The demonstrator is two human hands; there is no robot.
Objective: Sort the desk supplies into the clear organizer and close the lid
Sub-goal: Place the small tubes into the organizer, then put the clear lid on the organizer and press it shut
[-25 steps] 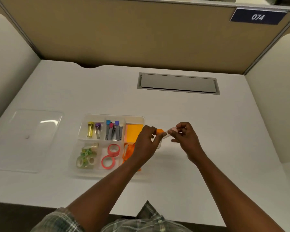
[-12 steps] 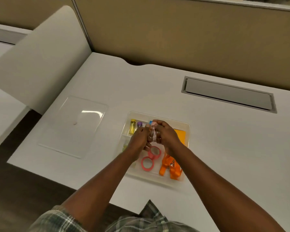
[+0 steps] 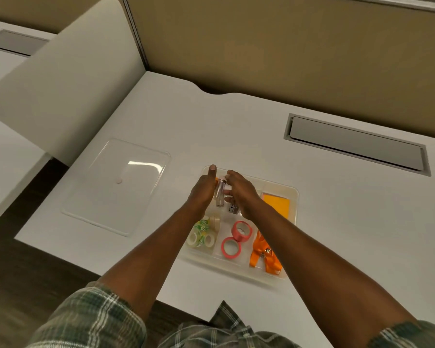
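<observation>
The clear organizer (image 3: 293, 197) sits open on the white desk. In its compartments lie green and white tape rolls (image 3: 202, 234), pink tape rolls (image 3: 236, 237), an orange lanyard (image 3: 263, 256) and orange sticky notes (image 3: 276, 205). My left hand (image 3: 202, 194) and right hand (image 3: 242, 195) meet over the back left compartments. Between them they hold a small clear tube (image 3: 220, 194), upright, with a bit of orange showing at its top by my left thumb. What lies under my hands is hidden. The clear lid (image 3: 116, 184) rests flat on the desk, left of the organizer.
A small dotted clip (image 3: 232, 208) shows under my right hand. A grey cable hatch (image 3: 357, 146) is set in the desk at the back right. A white side panel (image 3: 68, 91) stands at the left, a tan partition behind. The desk's front edge is near my body.
My hands moved from the organizer's right side to over its back left part, bringing the clear tube and orange piece together. My head turned left, shifting the view.
</observation>
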